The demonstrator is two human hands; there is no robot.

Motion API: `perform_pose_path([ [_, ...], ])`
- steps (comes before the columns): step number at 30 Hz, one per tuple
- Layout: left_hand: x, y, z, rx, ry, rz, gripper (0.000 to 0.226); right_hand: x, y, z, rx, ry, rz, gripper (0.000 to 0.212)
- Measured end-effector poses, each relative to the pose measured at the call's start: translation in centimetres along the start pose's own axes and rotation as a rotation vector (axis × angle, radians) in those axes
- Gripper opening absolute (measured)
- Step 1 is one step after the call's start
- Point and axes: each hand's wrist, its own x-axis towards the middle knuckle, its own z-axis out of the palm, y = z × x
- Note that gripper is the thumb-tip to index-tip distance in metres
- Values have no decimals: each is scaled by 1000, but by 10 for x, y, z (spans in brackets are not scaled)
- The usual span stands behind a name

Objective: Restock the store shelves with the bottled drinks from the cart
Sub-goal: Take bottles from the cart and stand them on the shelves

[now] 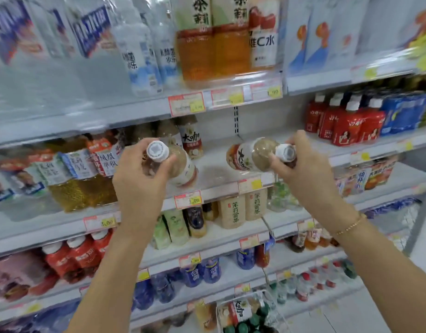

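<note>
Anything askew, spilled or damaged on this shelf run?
No spill or damage visible. Only the held bottles are off upright: the right hand holds a tea bottle nearly sideways above the shelf, and the left hand holds a second bottle tilted. The matching bottle behind stands upright.

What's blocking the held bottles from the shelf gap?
Nothing visible. Left hand and right hand hold the left bottle and right bottle at the bare shelf; a back bottle stands behind, at the gap's left.
</note>
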Motion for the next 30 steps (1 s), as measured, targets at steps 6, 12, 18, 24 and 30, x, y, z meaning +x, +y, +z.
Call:
perform_pose_path([
  [6,27,-30,33,84,-76,-101,35,64,7,42,-107,-237,-106,31],
  [12,50,-59,44,157,-73,-140,36,119,3,71,-22,-358,-171,33],
  [18,77,-79,55,54,-59,-272,36,148,-2,132,609,-331,143,11],
  [24,73,-98,77,-7,-148,-332,55,143,-5,171,706,-352,172,21],
  [30,60,-117,89,-21,-174,-331,77,103,30,189,564,-436,173,92],
])
